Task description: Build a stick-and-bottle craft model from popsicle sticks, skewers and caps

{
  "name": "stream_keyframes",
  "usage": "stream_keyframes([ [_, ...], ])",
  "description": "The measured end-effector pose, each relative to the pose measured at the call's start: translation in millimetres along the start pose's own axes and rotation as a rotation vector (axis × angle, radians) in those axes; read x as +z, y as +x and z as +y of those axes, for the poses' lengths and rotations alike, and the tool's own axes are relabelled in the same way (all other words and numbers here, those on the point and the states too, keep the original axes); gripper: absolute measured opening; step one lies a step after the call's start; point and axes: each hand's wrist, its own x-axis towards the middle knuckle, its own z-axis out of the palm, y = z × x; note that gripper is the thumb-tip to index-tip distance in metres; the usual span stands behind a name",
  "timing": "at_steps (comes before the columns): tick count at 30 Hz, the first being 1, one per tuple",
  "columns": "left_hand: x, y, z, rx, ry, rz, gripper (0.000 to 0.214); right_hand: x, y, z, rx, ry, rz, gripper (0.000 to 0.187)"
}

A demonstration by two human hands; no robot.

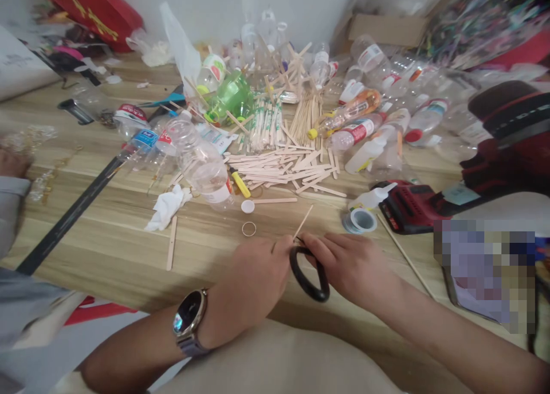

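Observation:
My left hand [253, 274], with a watch [189, 316] on its wrist, is closed in a pinch around a thin wooden stick [304, 221]. The stick's tip points up past my fingertips. Close against it, my right hand [354, 265] is closed on black-handled scissors [318, 294]; one handle loop hangs toward me, and the blades are mostly hidden by my fingers. On the table just beyond my left hand lie a thin ring [248, 229], a white bottle cap [247, 206] and a flat craft stick [275, 200].
Craft sticks [279, 168] lie piled ahead, with plastic bottles [206, 165] around them. A yellow-handled screwdriver [239, 183] lies near the pile. At right are a tape roll [360, 221], a red-and-black cordless drill [412, 205] and a phone [476, 291]. Another person's hand [12, 164] is at far left.

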Motion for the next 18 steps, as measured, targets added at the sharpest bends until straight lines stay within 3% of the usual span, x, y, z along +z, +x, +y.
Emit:
stream_keyframes([
  [2,-0.6,0.7,0.5,0.002,0.02,-0.001,0.015,0.7,1.6,-0.9,0.075,0.106,-0.013,0.04],
  [5,-0.5,1.5,0.8,0.012,0.084,0.028,0.02,-1.5,7.8,-5.3,0.38,0.551,-0.288,0.047],
  [7,-0.3,2.1,1.0,0.016,0.09,0.028,0.02,-3.1,8.6,-6.1,0.428,0.628,-0.384,0.049],
  [11,-1.0,3.6,2.4,-0.024,0.032,-0.049,0.016,-1.0,0.0,-0.4,0.074,0.068,-0.094,0.031],
  [13,-1.5,4.1,3.1,-0.031,0.022,-0.061,0.015,0.5,-2.0,1.1,-0.029,-0.059,-0.039,0.031],
  [15,-1.4,3.7,3.2,-0.018,0.046,-0.055,0.016,0.3,1.0,-0.3,0.107,0.13,-0.087,0.035],
  [18,0.0,2.6,2.9,-0.008,0.072,-0.031,0.02,-2.3,8.2,-3.3,0.387,0.602,-0.363,0.056],
])
